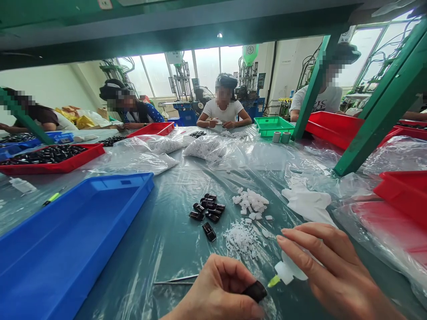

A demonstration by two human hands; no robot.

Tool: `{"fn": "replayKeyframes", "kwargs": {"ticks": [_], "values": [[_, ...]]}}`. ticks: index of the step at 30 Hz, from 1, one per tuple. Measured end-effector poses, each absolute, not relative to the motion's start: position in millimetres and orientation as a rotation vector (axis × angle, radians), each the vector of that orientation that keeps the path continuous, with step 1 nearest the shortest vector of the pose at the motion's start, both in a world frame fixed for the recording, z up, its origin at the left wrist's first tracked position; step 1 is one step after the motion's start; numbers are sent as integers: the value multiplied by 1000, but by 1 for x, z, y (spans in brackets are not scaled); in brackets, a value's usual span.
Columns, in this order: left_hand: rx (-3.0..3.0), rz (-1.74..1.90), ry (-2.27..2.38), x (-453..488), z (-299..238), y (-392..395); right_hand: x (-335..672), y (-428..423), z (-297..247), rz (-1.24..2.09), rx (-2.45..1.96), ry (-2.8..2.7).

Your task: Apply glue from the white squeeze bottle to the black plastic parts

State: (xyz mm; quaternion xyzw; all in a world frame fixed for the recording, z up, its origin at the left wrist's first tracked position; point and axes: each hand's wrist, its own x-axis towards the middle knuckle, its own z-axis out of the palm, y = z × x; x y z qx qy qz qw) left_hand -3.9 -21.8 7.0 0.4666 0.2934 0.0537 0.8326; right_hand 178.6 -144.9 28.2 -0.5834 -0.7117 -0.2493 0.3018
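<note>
My left hand (223, 291) is closed, pinching a small glossy black plastic piece (255, 292) between thumb and fingers. My right hand (330, 266) lies over a small translucent squeeze bottle (284, 272), its fingers across the bottle and its thumb hidden. The bottle's yellow-green nozzle tip points left, close to the black piece. Metal tweezers (176, 281) lie on the table, partly behind my left hand. Ahead are a cluster of black pieces (209, 232), a pile of small white parts (251, 202) and a heap of finer white bits (243, 239).
A blue tray (126, 186) stands at left, and a red tray (407, 195) at right. Plastic bags of white parts (207, 150) lie across the middle. Green posts (383, 106) rise at right. Several co-workers sit around the table. A white cloth-like sheet (308, 202) lies beyond my right hand.
</note>
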Motion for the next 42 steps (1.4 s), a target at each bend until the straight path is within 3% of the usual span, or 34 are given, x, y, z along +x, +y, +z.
{"fn": "replayKeyframes", "kwargs": {"ticks": [25, 42], "values": [[991, 115, 541, -4, 5, -19, 177, -142, 27, -657, -1526, -1829], [975, 180, 343, -6, 5, -18, 172, -130, 31, -480, -1504, -1724]]}}
